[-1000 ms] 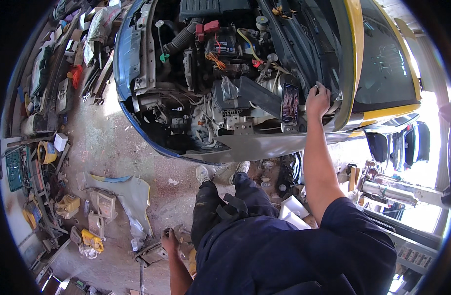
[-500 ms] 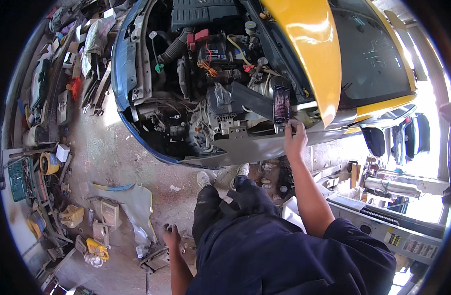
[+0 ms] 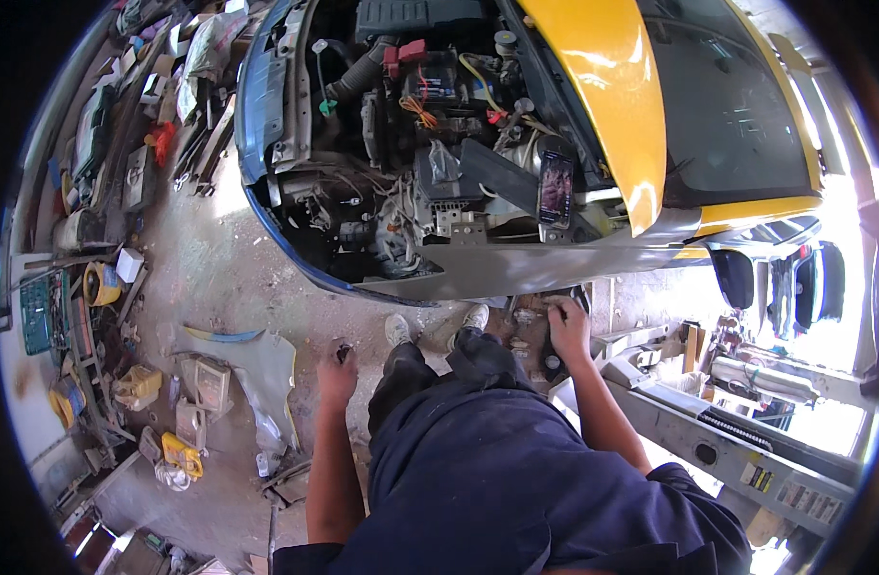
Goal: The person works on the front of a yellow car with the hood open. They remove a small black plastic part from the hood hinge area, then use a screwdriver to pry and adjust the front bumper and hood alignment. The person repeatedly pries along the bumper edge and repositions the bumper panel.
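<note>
Here the right hand [image 3: 566,326] reaches down among small metal parts [image 3: 531,326] beside the stripped yellow car's open engine bay [image 3: 430,172], grasp unclear, while the left hand [image 3: 338,374] clenches a small dark object [image 3: 344,354], keeping it ready.

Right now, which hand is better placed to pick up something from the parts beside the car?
Right: the right hand already rests on the parts. The left hand, holding a small dark thing, hangs apart from them.
</note>
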{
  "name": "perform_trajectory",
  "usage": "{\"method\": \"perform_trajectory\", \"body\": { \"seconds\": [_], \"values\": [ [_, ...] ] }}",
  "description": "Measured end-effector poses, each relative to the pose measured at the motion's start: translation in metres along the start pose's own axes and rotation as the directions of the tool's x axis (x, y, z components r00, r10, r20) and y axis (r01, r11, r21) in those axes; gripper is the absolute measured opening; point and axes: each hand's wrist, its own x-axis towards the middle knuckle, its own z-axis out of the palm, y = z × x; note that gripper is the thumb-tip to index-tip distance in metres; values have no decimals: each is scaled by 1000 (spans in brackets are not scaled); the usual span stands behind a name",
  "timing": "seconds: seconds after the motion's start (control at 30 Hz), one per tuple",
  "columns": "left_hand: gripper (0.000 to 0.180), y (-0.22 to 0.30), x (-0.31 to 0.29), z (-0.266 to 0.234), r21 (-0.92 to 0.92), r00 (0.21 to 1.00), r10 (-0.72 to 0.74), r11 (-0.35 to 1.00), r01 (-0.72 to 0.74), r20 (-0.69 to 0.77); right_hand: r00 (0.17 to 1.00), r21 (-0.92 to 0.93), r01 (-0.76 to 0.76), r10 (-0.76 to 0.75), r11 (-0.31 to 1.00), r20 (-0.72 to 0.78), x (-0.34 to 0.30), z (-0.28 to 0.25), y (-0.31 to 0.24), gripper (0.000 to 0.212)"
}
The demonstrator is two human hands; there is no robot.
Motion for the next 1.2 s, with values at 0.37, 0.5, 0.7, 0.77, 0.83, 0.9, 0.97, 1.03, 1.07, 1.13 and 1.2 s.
{"method": "perform_trajectory", "body": {
  "seconds": [0.37, 0.5, 0.7, 0.77, 0.83, 0.9, 0.97, 1.03, 1.07, 1.13, 1.2],
  "values": [
    [12, -38, -33, 2, -122, 981, -193, 973, 196, 35, 979, -7, -158, 158, 987, 132, -35, 9, 8, 25],
    [15, -50, -39, -8, -212, 946, -323, 923, 322, 33, 883, 164, -452, 413, 877, 225, -21, 4, -7, 26],
    [16, -54, -42, -16, -153, 956, -294, 946, 287, -22, 789, 610, -597, 518, 522, 329, 9, 15, -12, 15],
    [17, -52, -44, -16, -154, 959, -282, 950, 273, -36, 771, 668, -611, 509, 424, 382, 12, 16, -12, 12],
    [17, -50, -45, -15, -172, 959, -282, 947, 271, -38, 739, 701, -638, 509, 317, 442, 14, 13, -15, 12],
    [17, -50, -46, -12, -212, 950, -312, 929, 303, -14, 700, 728, -661, 496, 180, 513, 16, 9, -18, 14],
    [17, -52, -47, -9, -214, 951, -309, 931, 296, -26, 667, 738, -672, 481, 58, 569, 21, 5, -20, 14],
    [18, -58, -47, -7, -201, 951, -309, 933, 298, -26, 622, 739, -671, 497, -58, 605, 31, 1, -21, 12],
    [19, -61, -46, -7, -184, 953, -301, 939, 291, -26, 659, 747, -665, 467, -5, 590, 35, 0, -21, 12],
    [21, -69, -46, -7, -174, 955, -297, 941, 289, -20, 696, 764, -639, 487, 88, 527, 43, -4, -22, 13],
    [23, -75, -46, -8, -177, 944, -329, 929, 324, 1, 755, 777, -599, 460, 195, 466, 51, -7, -24, 14]
  ]
}}
